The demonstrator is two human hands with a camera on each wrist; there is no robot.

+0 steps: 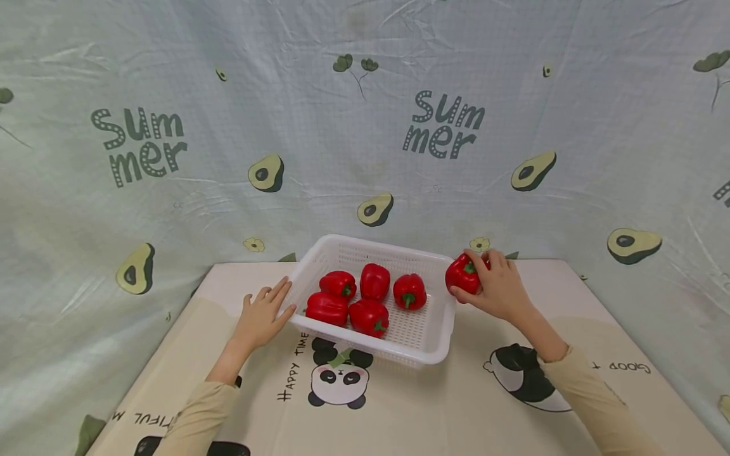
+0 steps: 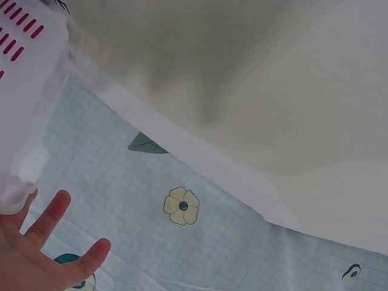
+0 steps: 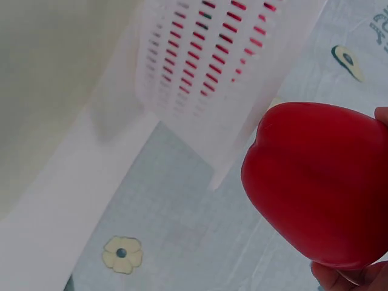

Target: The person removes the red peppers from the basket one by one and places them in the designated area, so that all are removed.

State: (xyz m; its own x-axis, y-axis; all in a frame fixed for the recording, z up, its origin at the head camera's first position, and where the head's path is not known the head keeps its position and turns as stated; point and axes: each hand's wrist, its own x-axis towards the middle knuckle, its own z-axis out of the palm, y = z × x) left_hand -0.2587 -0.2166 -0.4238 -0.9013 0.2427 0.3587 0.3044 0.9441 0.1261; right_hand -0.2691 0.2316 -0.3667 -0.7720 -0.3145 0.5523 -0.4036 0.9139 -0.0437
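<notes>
A white perforated plastic basket (image 1: 424, 349) stands slightly turned on the table, with several red bell peppers (image 1: 374, 282) lying in its left and middle parts. At its right rim, my right hand (image 1: 500, 288) grips one more red bell pepper (image 1: 461, 275), its green stem facing the basket. That pepper (image 3: 318, 182) fills much of the right wrist view, with fingertips at its edges. My left hand (image 1: 261, 320) rests against the basket's left rim with fingers spread. In the left wrist view, the left hand (image 2: 36, 260) touches the basket's corner (image 2: 24, 182).
The table (image 1: 456, 405) wears a cream cloth printed with pandas and lettering. Behind it hangs a pale curtain (image 1: 319, 126) with avocado and "summer" prints, close to the basket's back edge.
</notes>
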